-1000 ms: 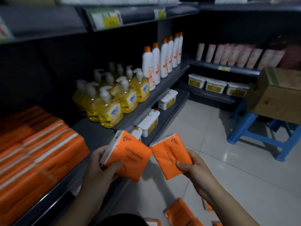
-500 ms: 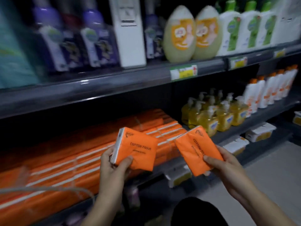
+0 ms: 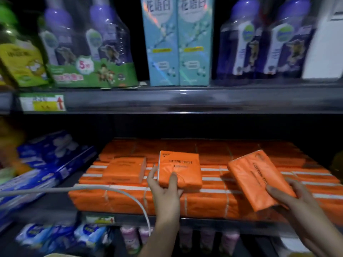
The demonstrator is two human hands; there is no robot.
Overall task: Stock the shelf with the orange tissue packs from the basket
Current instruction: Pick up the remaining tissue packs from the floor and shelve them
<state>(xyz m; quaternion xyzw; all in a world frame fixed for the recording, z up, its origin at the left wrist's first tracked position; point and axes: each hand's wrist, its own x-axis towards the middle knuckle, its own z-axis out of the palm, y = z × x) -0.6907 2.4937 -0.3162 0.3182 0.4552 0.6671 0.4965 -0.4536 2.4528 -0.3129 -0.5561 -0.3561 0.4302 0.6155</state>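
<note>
- Grips, in the left hand [image 3: 165,190] at lower centre of the frame, a flat orange plastic-wrapped tissue pack [image 3: 179,169] printed "COTTON TISSUE".
- Clasps that pack with the thumb laid across its printed face and the fingers [image 3: 152,176] curled round its left edge.
- Keeps it face-on to the camera, over the front of the stacked orange tissue bundles [image 3: 213,201]; cannot tell whether its lower edge touches them.
- Grips, in the right hand [image 3: 293,199] at lower right of the frame, a second orange tissue pack [image 3: 256,179], tilted with its top leaning left.
- Pinches this one at its lower end, thumb on the face, the other digits hidden beneath.
- Holds the two packs apart, side by side above the same bundles.
- Fills the dark metal shelf [image 3: 204,222] in the centre of the frame with those bundles, banded with white stripes and laid in rows reaching back into shadow.
- Carries one loose orange pack [image 3: 124,169] lying flat on top of the bundles, just left of the left hand.
- Crosses the lower left of the frame with a white cable [image 3: 111,190], curving down in front of the bundles.
- Places blue and white wrapped packs [image 3: 48,164] beside the bundles, at middle left.
- Lines the upper shelf [image 3: 185,101] with purple-capped bottles [image 3: 87,38], two tall light-blue cartons [image 3: 178,43] and a yellow-green pouch [image 3: 20,62].
- Bears a yellow and white price label [image 3: 42,103] on that shelf's front edge, at left.
- Stores pink-topped items [image 3: 130,236], blurred, at bottom centre.
</note>
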